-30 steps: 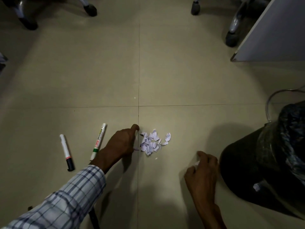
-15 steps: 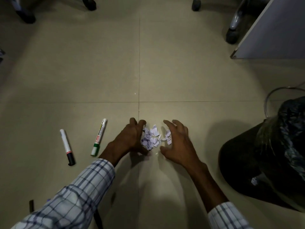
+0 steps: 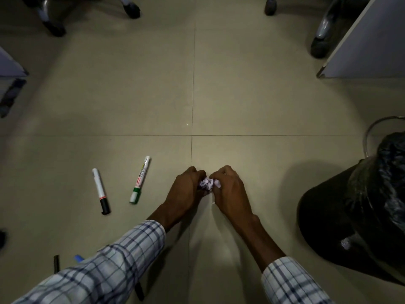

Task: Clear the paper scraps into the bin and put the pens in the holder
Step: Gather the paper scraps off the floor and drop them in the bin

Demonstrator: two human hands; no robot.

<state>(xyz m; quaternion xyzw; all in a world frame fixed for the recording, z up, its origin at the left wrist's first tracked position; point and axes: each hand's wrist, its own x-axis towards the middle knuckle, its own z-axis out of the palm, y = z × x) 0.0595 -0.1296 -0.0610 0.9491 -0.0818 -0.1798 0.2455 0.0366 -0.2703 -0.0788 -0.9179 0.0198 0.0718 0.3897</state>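
Note:
The white paper scraps are bunched into a small heap on the tiled floor, squeezed between both hands. My left hand presses against them from the left, my right hand from the right, fingers curled around the heap. Two markers lie on the floor to the left: a white one with a green cap and a white one with a black cap. A black bin lined with a black bag stands at the right. No pen holder is visible.
Chair castors and chair legs stand at the far edge, with a white panel at the top right. A thin wire loop sits behind the bin. Small dark items and a blue cap lie near my left sleeve.
My right hand came over from beside the bin to the scraps. Both hands then closed in, gathering the spread scraps into a tight heap between them.

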